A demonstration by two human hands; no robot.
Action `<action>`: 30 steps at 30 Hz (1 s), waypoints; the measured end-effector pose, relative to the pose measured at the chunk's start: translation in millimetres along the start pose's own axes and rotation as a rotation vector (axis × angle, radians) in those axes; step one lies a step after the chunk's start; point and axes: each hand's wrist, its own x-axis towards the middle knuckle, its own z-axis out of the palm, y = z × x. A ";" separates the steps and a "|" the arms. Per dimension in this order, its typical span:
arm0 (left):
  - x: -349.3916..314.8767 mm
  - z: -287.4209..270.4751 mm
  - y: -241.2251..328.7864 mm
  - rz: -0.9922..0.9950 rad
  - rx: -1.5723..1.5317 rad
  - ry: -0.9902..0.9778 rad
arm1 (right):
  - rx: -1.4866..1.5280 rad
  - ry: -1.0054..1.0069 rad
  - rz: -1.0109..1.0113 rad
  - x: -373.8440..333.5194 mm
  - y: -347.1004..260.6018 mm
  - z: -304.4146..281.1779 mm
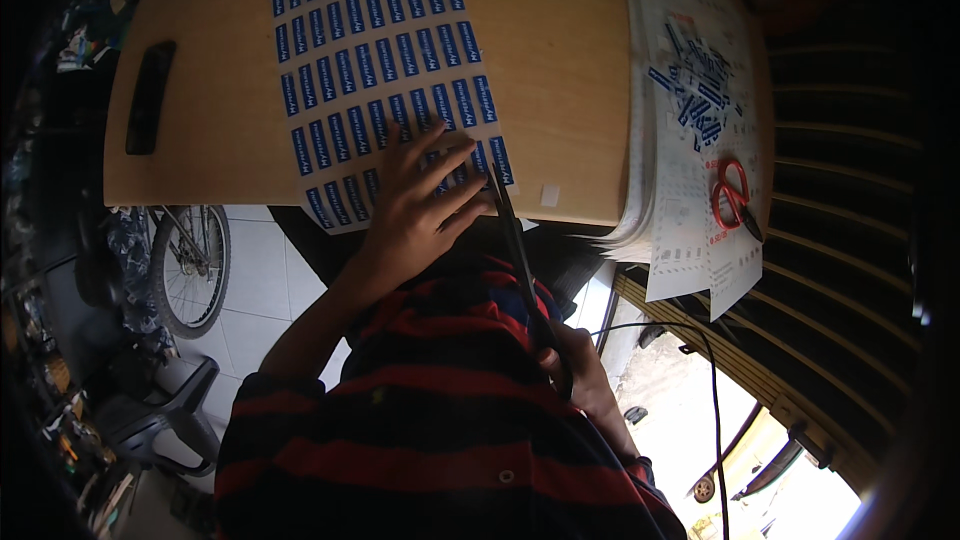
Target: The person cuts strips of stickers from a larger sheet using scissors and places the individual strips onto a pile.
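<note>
A pale wooden table (560, 70) fills the far half of the view. On it, left of centre, lies a long sheet (385, 70) printed with rows of small blue labels, its near edge at the table's near side. Along the right side of the table sits a thick stack of white papers (672, 215), with loose leaves fanning out at its near end. A bicycle wheel (190, 270) stands on the tiled floor at the left.

Long dark scissors (522, 265) reach from the right hand (582, 372) up to the sheet's near right corner (how far the blades are parted, I cannot tell). That hand is closed around the handles, close to the striped shirt. The left hand (412, 210) rests on the near part of the sheet, its fingers spread wide.

A dark phone (150, 98) lies at the far left. On the stack are red-handled scissors (741, 204) and, just beyond, a loose heap of cut blue labels (704, 120). One pale scrap (550, 195) lies right of the sheet.
</note>
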 end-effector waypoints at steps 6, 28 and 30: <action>7.4 -7.3 10.9 0.006 -0.033 0.035 | -0.025 0.027 0.037 2.7 -7.2 5.0; 5.0 15.1 14.1 0.138 -0.045 0.219 | -0.043 0.142 0.061 14.0 -23.8 11.6; 6.1 15.9 15.5 0.124 -0.068 0.227 | -0.049 0.129 0.092 11.5 -15.1 6.4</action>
